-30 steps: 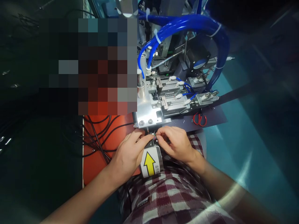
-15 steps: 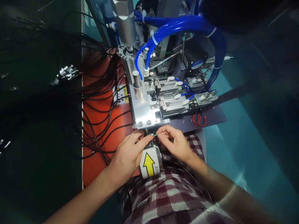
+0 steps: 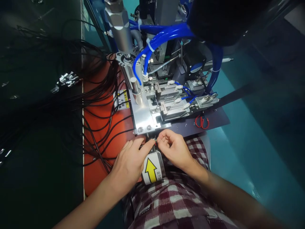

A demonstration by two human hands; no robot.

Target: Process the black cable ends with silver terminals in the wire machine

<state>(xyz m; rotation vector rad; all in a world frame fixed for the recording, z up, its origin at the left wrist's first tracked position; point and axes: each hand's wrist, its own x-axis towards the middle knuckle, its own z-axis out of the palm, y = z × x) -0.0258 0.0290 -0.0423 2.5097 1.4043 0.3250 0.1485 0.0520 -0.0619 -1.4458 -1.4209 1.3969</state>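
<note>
My left hand [image 3: 131, 162] is closed at the front edge of the machine, its thumb pressed on the end of a cable whose body the hand hides. A few thin coloured wires [image 3: 155, 141], with red and white showing, stick out past the thumb tip. From the other side, my right hand [image 3: 173, 148] pinches at these wires with thumb and forefinger. Both sets of fingertips almost meet, and most of the wires are covered. Just below them is a white guard with a yellow arrow [image 3: 151, 170].
Beyond my hands stands a machine with a metal plate [image 3: 143, 119], small cylinders and blue air hoses [image 3: 166, 31]. Red-handled scissors [image 3: 202, 122] lie at right on the dark base [image 3: 218, 117]. Black cables [image 3: 105, 111] run across the orange surface [image 3: 92, 176] at left.
My right hand has shifted slightly left towards my left thumb, its fingers curled tighter, and less of the coloured wires shows. The camera view has moved a little.
</note>
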